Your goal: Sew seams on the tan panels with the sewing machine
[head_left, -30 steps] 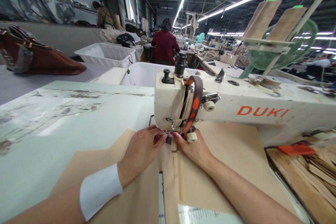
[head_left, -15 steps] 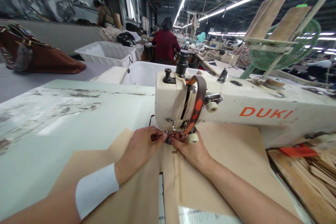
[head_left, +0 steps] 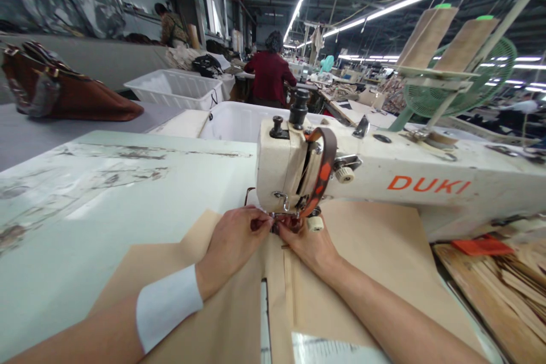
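Observation:
A cream sewing machine marked DUKI lies across the pale green table. Tan sheet material with a lengthwise seam strip runs under its head. My left hand rests on the material just left of the needle area, fingers curled and pinched at the presser foot. On the right of the foot my right hand has its fingers bent and pressed onto the seam. What the fingertips pinch is too small to make out. A brown strap with orange patches hangs over the machine head.
A brown leather bag lies at the far left. White plastic bins stand behind the table. Cut tan strips pile up at the right, with an orange piece. A green fan stands beyond. A person in red works further back.
Both hands have crept slightly forward toward the presser foot with the material. My view has shifted a little; little else differs.

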`<state>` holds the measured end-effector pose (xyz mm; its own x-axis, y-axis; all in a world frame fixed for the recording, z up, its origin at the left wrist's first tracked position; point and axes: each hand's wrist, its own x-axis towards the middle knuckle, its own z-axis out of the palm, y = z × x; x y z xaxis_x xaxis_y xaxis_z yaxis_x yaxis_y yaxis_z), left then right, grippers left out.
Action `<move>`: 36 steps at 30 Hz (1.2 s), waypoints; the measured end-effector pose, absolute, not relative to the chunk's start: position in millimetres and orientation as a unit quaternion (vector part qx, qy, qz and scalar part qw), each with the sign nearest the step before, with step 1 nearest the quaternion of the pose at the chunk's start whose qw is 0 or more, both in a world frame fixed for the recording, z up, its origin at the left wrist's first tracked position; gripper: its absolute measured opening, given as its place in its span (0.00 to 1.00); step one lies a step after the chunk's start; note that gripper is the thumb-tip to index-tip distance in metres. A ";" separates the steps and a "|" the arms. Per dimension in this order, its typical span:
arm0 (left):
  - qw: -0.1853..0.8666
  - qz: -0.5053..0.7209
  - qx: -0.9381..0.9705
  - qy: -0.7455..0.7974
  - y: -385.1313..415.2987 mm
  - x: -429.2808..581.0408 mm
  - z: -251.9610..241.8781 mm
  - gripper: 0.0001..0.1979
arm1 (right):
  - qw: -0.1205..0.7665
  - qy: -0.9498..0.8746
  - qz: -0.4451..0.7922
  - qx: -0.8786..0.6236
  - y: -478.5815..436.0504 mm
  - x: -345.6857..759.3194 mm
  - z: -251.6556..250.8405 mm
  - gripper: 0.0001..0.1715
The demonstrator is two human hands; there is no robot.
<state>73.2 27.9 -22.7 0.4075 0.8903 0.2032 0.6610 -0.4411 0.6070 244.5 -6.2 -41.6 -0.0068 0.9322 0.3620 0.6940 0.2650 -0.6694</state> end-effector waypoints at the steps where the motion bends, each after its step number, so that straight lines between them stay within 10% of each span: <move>1: 0.219 0.258 0.810 0.479 27.9 73.3 -22.6 0.08 | 0.390 -0.693 0.148 -0.588 -6.9 243.8 -41.6 0.03; 36: 0.221 0.251 0.814 0.474 26.2 71.6 -21.5 0.10 | 0.342 -0.699 0.082 -0.623 -13.0 244.1 -45.3 0.08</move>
